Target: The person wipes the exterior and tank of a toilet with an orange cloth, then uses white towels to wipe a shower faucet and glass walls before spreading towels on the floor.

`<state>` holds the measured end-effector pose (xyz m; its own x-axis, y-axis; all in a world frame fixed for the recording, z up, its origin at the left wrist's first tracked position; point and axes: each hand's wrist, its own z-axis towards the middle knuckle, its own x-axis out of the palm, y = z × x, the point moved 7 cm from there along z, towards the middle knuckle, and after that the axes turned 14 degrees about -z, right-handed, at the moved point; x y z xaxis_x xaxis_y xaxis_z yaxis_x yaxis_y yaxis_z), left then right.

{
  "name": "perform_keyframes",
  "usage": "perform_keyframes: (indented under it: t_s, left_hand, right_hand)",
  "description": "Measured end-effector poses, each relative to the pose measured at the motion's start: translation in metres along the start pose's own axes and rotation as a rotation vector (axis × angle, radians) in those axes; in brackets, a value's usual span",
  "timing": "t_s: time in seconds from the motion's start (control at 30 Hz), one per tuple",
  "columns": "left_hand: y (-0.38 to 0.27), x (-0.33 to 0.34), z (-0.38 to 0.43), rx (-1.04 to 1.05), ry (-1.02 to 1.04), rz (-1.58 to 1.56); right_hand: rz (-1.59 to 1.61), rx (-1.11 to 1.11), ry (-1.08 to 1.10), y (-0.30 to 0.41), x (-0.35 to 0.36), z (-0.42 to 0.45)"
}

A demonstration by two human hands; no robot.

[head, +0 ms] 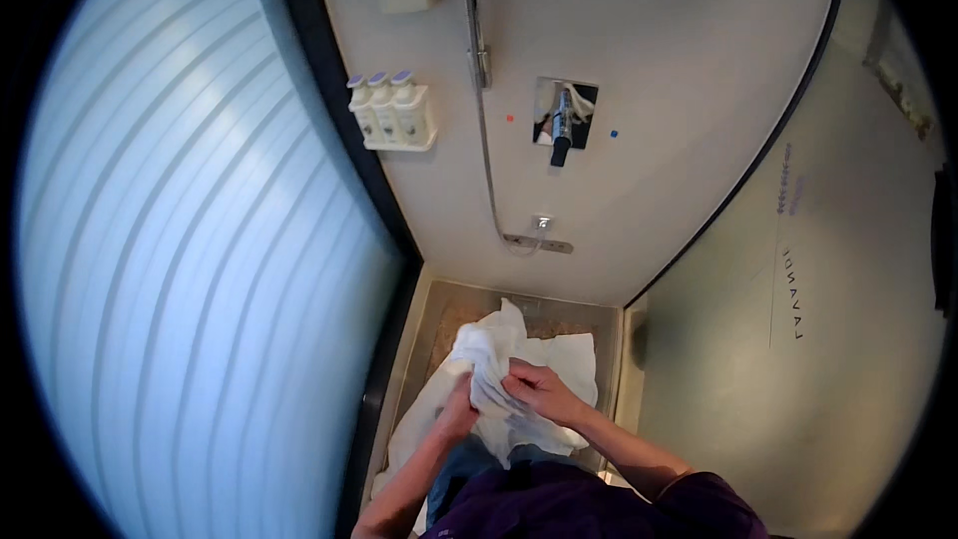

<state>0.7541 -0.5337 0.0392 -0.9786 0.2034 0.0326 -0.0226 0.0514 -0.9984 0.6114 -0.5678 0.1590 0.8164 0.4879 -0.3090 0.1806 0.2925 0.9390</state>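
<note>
A bunched white cloth [483,352], towel-like, is gathered between my two hands in front of my waist. My left hand [458,408] grips its left side, fingers partly hidden by the folds. My right hand [540,388] pinches the right side of the same cloth, with thumb and fingers closed on it. Under and around it, a larger white cloth [576,359] spreads over the shower floor. Whether the two cloths are joined cannot be made out.
Ahead, the wall carries a shower mixer [563,123], a hose [486,180] and a rack of pump bottles [393,116]. A ribbed translucent panel [202,239] closes the left side. On the right stands a frosted glass panel [711,359] bearing writing. Brown flooring [550,328] shows beyond the cloth.
</note>
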Motion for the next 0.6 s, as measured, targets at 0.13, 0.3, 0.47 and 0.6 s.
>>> perform_keyframes:
  t_s: [0.13,0.3,0.47,0.6]
  left_hand:
    - [0.037,0.003,0.04,-0.717,0.21,-0.893]
    - [-0.07,-0.044,0.114,-0.425,0.408,-0.851]
    - [-0.122,-0.096,0.166,-0.421,0.254,-0.746]
    - [-0.152,-0.118,0.199,-0.151,0.172,-0.413]
  right_hand:
    - [0.194,0.373,-0.085,-0.035,-0.005,0.021]
    - [0.356,0.183,-0.302,0.017,-0.028,0.065]
    - [0.164,0.368,-0.563,0.012,-0.071,0.074]
    - [0.208,0.326,-1.011,-0.016,-0.107,0.064]
